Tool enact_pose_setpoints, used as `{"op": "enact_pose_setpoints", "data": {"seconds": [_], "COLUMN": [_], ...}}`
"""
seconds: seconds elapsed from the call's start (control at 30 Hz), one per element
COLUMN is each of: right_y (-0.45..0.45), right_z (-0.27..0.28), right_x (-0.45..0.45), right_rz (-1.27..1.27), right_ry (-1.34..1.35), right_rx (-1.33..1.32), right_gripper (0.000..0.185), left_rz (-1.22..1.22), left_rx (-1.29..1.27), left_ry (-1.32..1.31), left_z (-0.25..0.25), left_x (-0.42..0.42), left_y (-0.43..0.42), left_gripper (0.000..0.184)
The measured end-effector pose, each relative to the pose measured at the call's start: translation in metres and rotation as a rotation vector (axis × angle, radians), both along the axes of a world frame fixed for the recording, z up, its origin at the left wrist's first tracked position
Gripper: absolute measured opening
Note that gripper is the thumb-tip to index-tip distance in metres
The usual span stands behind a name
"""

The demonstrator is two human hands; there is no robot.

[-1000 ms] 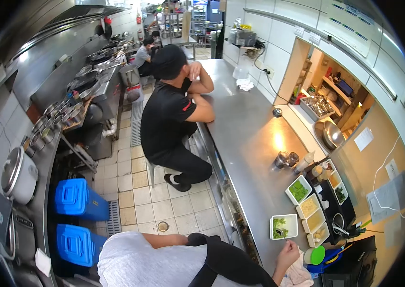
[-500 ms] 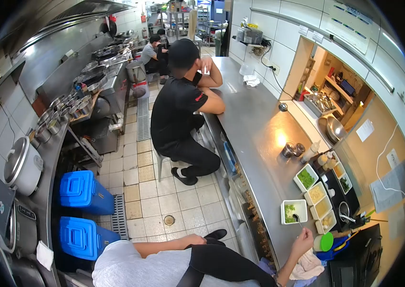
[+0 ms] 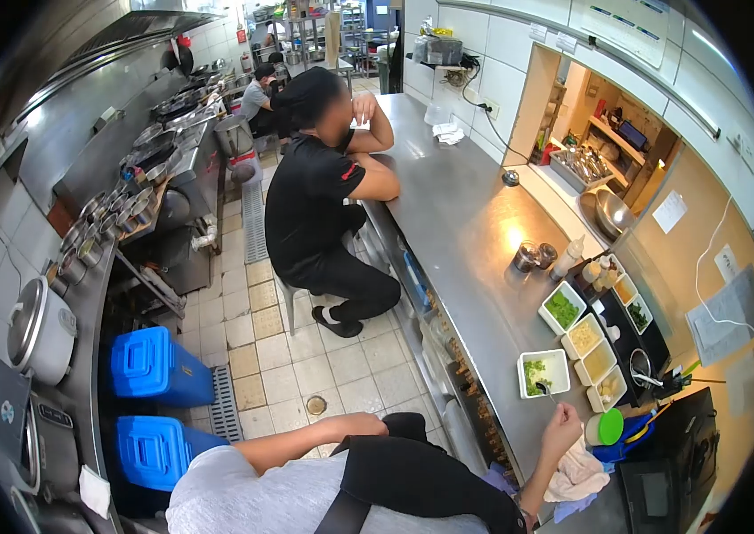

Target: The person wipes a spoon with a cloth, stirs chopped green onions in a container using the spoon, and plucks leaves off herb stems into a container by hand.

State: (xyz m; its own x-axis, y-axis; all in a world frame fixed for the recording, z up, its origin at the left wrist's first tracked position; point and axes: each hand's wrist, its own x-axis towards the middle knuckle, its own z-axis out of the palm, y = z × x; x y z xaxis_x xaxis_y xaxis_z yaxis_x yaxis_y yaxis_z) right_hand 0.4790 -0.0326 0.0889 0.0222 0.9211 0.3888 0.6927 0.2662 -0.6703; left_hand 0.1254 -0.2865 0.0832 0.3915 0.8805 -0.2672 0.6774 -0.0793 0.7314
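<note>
My right hand point(image 3: 561, 431) is closed around the thin handle of a spoon point(image 3: 543, 387). The spoon's bowl rests inside a square white container point(image 3: 558, 360) that holds some chopped greens point(image 3: 534, 369). My left hand point(image 3: 362, 425) lies on my dark-trousered leg at the lower middle, its fingers too unclear to read. Just beyond the white container stand tubs of bright green herbs point(image 3: 562, 310) and pale chopped ingredients point(image 3: 583, 339). Close to my right wrist are a jar with a green lid point(image 3: 609, 427) and a crumpled pinkish cloth point(image 3: 577, 476).
A co-worker in black point(image 3: 315, 196) sits leaning on the long steel counter point(image 3: 462, 200). Squeeze bottles point(image 3: 567, 258) and glass jars point(image 3: 524, 258) stand near the tubs. Blue lidded bins point(image 3: 159, 365) are on the floor at left, beside a counter carrying a large cooker point(image 3: 43, 329).
The whole view has shifted slightly left. The spoon stays in the white container, its angle a little changed. The co-worker's head has turned towards the counter. My left hand stays on my leg.
</note>
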Motion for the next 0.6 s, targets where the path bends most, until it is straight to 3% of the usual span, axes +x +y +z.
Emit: {"op": "enact_pose_setpoints", "data": {"seconds": [0.17,0.3,0.43,0.53,0.6], "right_y": [0.004,0.016,0.03,0.042,0.046], "right_z": [-0.01,-0.026,-0.031,-0.025,-0.026], "right_x": [-0.014,-0.024,-0.046,-0.065,-0.076], "right_rz": [-0.067,-0.075,-0.189,-0.27,-0.324], "right_ry": [-0.018,-0.178,-0.253,-0.241,-0.218], "right_rx": [-0.061,-0.189,-0.209,-0.254,-0.287], "right_gripper": [0.016,0.015,0.014,0.014,0.014], "left_rz": [-0.201,-0.207,-0.259,-0.085,-0.079], "left_rx": [-0.033,-0.111,-0.102,-0.132,0.066], "left_ry": [0.039,0.031,-0.166,-0.187,-0.139], "left_z": [0.04,0.055,0.088,0.083,0.051], "left_x": [-0.011,-0.032,-0.061,-0.067,-0.064], "left_y": [0.06,0.126,0.204,0.251,0.281], "left_gripper": [0.032,0.029,0.035,0.036,0.032]}}
